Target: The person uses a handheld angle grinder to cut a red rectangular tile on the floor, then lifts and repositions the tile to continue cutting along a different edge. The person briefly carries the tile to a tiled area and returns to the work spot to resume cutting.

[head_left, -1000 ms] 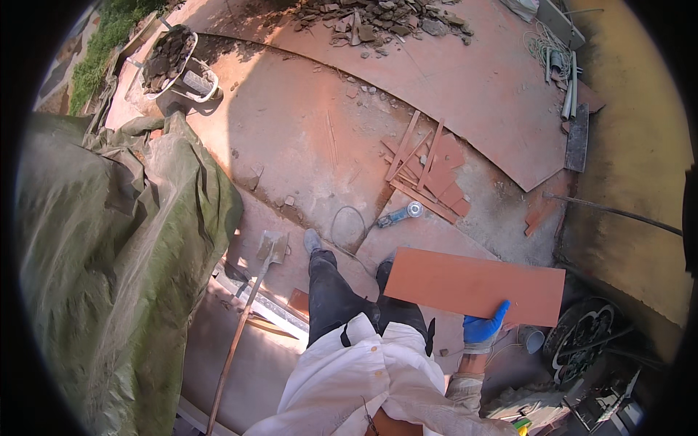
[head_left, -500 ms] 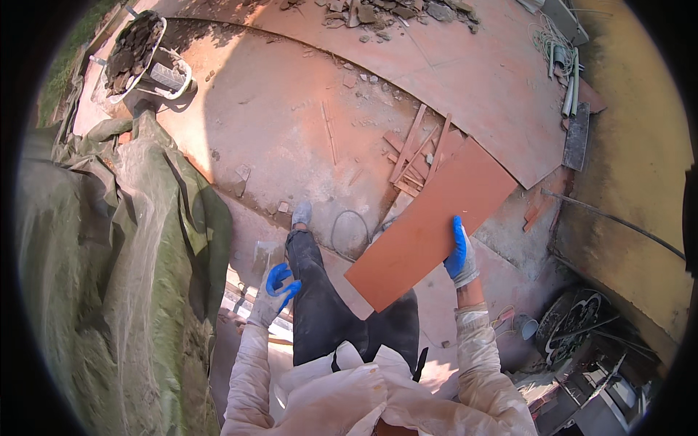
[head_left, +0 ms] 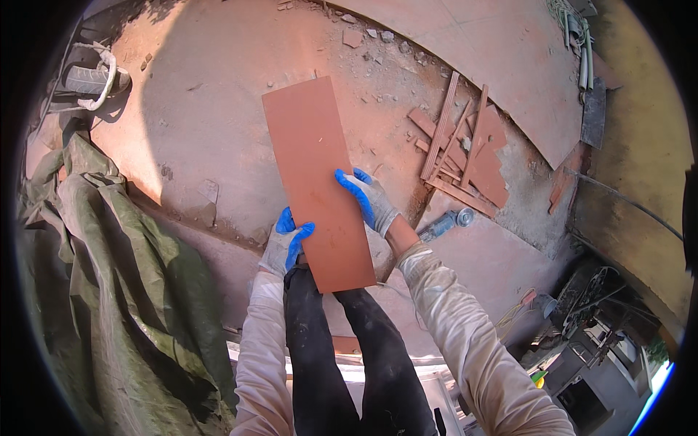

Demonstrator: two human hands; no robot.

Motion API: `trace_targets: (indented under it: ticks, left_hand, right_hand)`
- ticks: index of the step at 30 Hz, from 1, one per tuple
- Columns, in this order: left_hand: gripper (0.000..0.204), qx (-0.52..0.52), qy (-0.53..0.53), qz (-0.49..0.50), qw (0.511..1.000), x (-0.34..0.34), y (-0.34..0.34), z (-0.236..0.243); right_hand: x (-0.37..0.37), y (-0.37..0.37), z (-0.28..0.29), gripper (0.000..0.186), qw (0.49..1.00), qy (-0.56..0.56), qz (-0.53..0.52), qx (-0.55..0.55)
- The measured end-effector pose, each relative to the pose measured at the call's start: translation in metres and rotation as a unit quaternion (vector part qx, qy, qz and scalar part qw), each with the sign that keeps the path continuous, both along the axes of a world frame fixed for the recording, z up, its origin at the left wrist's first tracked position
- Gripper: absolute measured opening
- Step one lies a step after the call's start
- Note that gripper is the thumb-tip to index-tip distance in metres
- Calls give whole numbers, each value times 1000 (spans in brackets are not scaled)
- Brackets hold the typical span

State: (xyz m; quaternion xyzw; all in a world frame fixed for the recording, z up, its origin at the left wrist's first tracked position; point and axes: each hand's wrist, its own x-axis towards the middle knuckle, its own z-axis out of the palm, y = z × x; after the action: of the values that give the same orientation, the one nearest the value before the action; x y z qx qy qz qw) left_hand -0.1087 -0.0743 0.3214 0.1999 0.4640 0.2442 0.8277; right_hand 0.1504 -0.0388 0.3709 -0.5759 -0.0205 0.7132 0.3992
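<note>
Terracotta tile (head_left: 318,182) held over the dusty floor (head_left: 196,123) by 2 gloved hands: left hand (head_left: 286,245) clasps its near left edge, right hand (head_left: 369,200) its right edge. Farther right lie tile offcuts (head_left: 462,156).

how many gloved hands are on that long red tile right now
2: the left hand grips the red tile at its near left edge, the right hand at its right edge.
</note>
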Motion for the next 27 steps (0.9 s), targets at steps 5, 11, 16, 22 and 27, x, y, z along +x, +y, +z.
trace_targets:
  ticks: [5, 11, 16, 22, 27]
  left_hand:
    - [56, -10, 17, 34, 999, -19, 8, -142]
    - [55, 21, 20, 41, 999, -19, 28, -263]
    - [53, 48, -18, 76, 996, -9, 23, -306]
    - [56, 92, -40, 96, 990, -9, 51, -331]
    - [53, 105, -59, 93, 988, -9, 70, -363]
  right_hand:
    - [-12, -6, -159, 68, 995, -22, 82, 58]
    - [-1, -70, -275, 82, 989, 22, 142, 46]
    - [-1, -106, -319, 76, 991, 20, 100, 91]
    - [-6, -75, -350, 67, 977, -40, 97, 187]
    - [-1, -77, -361, 66, 977, -73, 103, 172]
